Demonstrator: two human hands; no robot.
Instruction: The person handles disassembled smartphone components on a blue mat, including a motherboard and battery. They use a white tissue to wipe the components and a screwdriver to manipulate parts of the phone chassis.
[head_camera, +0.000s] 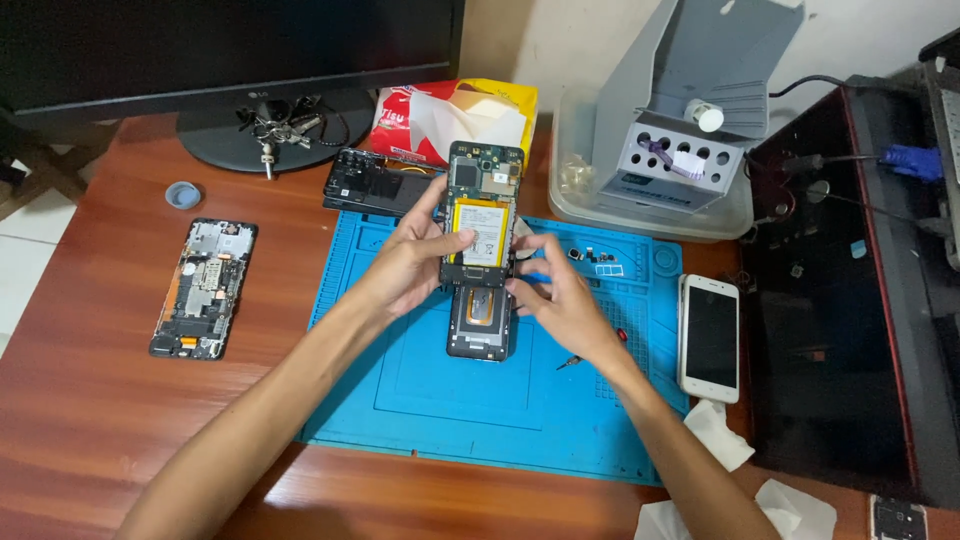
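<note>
Head view: 1 camera, looking down at a brown wooden desk (90, 400).
Held item: opened black smartphone with exposed yellow battery and green circuit board (482, 215), tilted up above a blue silicone repair mat (420, 390).
Left hand (415, 262): fingers wrapped round the phone's left edge, thumb on the battery.
Right hand (560, 295): fingertips pinching the phone's lower right edge.
Beneath: black phone back shell (480, 335) flat on the mat.
Left of mat: second opened black phone (204, 288).
Right of mat: white smartphone (709, 337), face up.
</note>
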